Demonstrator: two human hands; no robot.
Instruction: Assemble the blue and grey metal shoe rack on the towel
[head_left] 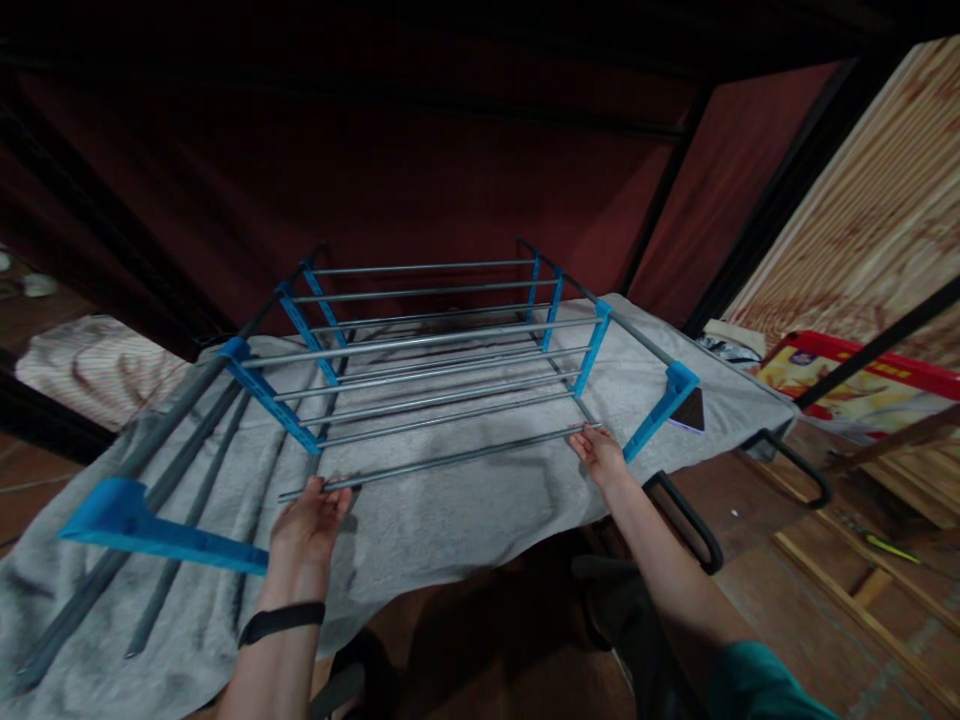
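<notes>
A thin grey metal rod runs level between my two hands. My left hand is closed round it near its left end, a black band on the wrist. The other end sits pinched in the fingers of my right hand. Just beyond stands a rack frame of grey tubes and blue plastic side brackets, with several crossbars joining its two sides. The near left blue bracket and near right blue bracket carry no rod between them.
Grey cloth covers the table under the rack. Several loose tubes lie at the left. A dark triangular piece rests beside the right bracket. Black metal handles jut at the front right, near a red and yellow box.
</notes>
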